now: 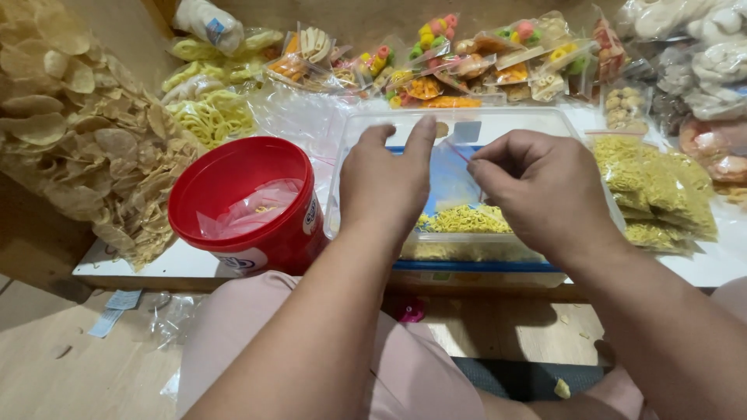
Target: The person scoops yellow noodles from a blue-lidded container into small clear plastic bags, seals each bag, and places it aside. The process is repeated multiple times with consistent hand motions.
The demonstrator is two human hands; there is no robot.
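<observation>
**Both hands on a small clear bag over the noodle tub**

Centre frame: left hand (387,180) and right hand (537,187) hold a small clear plastic bag (454,175) above the clear plastic tub (366,124). Left fingers lie flat and together against the bag's left edge. Right thumb and forefinger pinch its top right corner. Bag looks empty or near empty; hard to tell through the film.

Tub holds loose yellow noodle snack (464,220), piled toward the near wall.

Risks, my read:
- The film is thin and slippery, so a one-corner pinch could slip and drop the bag into the noodles.
- The noodle bits look brittle, so pressing down would crush them.
- Red bucket (241,204) sits touching the tub's left side, so a left-elbow bump could tip it.

Counts:
- 1 tub, 1 red bucket (pink-tinted plastic inside)
- 1 big bag of round chips (78,132), left edge
- Packed yellow noodle bags (654,187) at right: several, overlapping, can't count exactly
- Mixed coloured snack packs (467,62) along top: many, uncountable
</observation>
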